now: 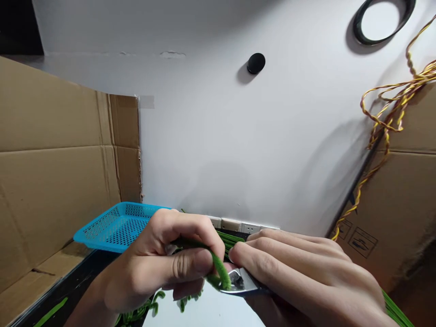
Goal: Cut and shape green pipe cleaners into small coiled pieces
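Left hand (166,256) pinches a bent green chenille stem (221,271) at the head of a silver hand tool (249,285) held in the right hand (303,270); likely shaping or trimming, so the next move calls for steady alignment.

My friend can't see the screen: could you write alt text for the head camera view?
A person's left hand pinches a bent green pipe cleaner, its end at a shiny metal tool held in the right hand. Curled green pieces lie below, and a blue perforated basket sits at the picture's left, beside cardboard.
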`<state>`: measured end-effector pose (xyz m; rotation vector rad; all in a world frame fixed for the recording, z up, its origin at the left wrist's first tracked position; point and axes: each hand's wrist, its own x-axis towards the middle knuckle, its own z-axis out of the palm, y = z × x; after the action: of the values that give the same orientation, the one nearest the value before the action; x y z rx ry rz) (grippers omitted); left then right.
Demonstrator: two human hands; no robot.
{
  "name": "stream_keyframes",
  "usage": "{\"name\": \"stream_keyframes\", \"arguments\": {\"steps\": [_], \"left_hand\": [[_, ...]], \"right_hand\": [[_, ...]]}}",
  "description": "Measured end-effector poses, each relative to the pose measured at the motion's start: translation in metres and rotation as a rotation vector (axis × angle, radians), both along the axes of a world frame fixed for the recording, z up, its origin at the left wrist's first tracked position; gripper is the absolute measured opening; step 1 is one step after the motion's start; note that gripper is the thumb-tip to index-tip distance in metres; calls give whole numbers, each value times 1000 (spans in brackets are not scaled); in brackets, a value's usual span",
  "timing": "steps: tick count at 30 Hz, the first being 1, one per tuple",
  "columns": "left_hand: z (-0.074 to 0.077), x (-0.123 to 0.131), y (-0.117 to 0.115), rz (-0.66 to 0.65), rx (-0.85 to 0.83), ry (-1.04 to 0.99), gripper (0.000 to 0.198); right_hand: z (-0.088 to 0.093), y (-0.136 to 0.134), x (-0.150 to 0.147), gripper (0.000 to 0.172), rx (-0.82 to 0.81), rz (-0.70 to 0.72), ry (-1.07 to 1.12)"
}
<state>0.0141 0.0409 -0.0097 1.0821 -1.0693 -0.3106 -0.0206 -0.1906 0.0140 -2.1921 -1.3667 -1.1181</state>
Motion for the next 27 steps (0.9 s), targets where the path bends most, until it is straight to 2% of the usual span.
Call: {"name": "stream_keyframes", "arguments": {"steps": [7,11,13,15,18,20,23,27], "left_hand": [[0,2,1,16,11,-44,16],[1,4,0,6,0,-44,17],[2,4,0,-1,-10,-46,19],[3,3,1,5,-9,-39,20],[5,1,3,46,32,22,18],[6,1,4,61,71,69,17],[5,4,4,64,103,85,17],[5,7,3,90,132,94,19]], "right_hand": [[-1,0,1,12,-8,-10,-38],[-5,1,3,12,55,53,-15],[-8,3,5,10,70,91,62],[-11,7,9,13,141,209,138],[-13,13,16,22,214,389,371],[-14,15,20,19,269,473,499],[-14,16,24,24,328,543,641],[-16,13,26,36,303,557,752]]}}
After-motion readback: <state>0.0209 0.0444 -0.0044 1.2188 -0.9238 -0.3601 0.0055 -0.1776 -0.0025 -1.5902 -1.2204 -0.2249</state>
